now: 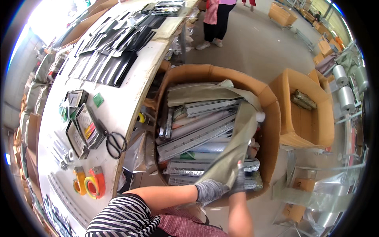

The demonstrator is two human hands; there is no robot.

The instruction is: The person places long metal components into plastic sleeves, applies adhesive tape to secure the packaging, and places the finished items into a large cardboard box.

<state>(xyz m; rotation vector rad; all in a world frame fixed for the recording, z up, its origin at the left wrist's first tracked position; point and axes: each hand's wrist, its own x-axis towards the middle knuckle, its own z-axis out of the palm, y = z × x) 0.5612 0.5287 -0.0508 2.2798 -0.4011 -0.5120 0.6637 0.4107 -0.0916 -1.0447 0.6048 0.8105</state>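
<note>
My left hand (209, 190), in a grey glove, grips the near end of an olive-green plastic sheet (233, 148) at the front rim of a big cardboard box (272, 118). My right hand (239, 179), also gloved, holds the same sheet just beside it. The sheet runs from my hands up over the box's contents to the far rim. Under it lie several long silver-wrapped packs (197, 136), stacked lengthwise and filling the box.
A white worktable (118, 106) on the left carries black scissors (112, 142), orange tape dispensers (91, 183) and black flat packs (114, 59). A second open cardboard box (304, 130) stands to the right, with film rolls (345, 96) beyond. Another person (217, 19) stands further off.
</note>
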